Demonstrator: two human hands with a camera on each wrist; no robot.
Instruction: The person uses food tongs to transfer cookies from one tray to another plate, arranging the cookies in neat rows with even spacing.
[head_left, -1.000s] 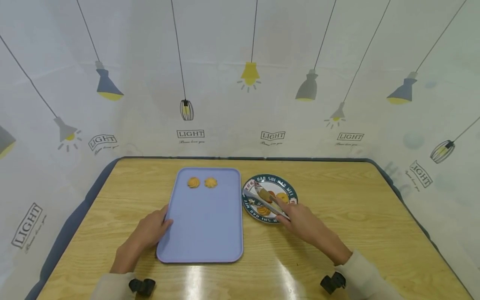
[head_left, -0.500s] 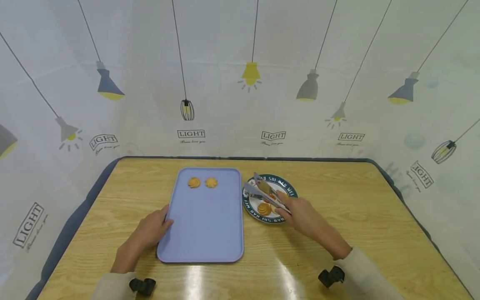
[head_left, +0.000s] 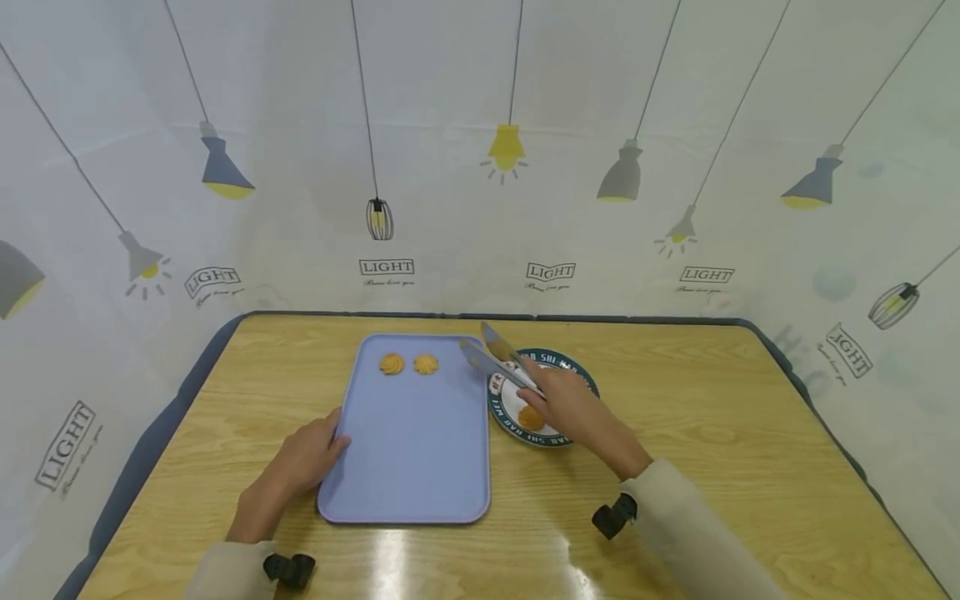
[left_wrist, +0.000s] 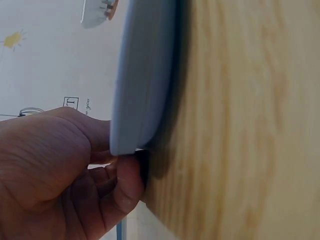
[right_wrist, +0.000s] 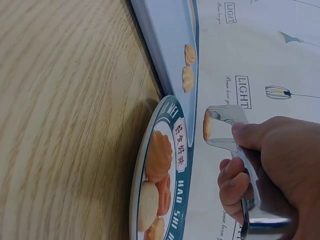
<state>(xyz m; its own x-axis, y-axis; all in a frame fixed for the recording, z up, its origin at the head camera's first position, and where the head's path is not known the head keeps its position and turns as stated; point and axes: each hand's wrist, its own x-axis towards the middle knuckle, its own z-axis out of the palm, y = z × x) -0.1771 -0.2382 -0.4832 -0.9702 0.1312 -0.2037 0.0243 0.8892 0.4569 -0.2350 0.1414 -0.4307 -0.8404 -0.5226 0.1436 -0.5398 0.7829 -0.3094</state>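
My left hand [head_left: 303, 458] grips the left edge of a light blue tray [head_left: 405, 450], fingers curled at its rim in the left wrist view. Two golden piped cookies lie near the tray's far edge, a swirled cookie [head_left: 392, 364] and a flower-shaped cookie [head_left: 426, 364]. My right hand [head_left: 566, 406] holds metal tongs [head_left: 491, 364], whose tips hang over the tray's far right corner. Between the tips, the right wrist view shows the browned edge of a cookie [right_wrist: 206, 126]. Below this hand is a green-rimmed plate [head_left: 504, 421] with several cookies, partly hidden.
The tray and plate sit side by side on a wooden table [head_left: 712, 400]. A pale curtain [head_left: 450, 167] printed with lamps rises behind the table's dark-edged far side and around both sides.
My right hand has lifted the tongs from the plate and carried them left and away from me, with a cookie in them, to the tray's far right corner. My left hand stays put.
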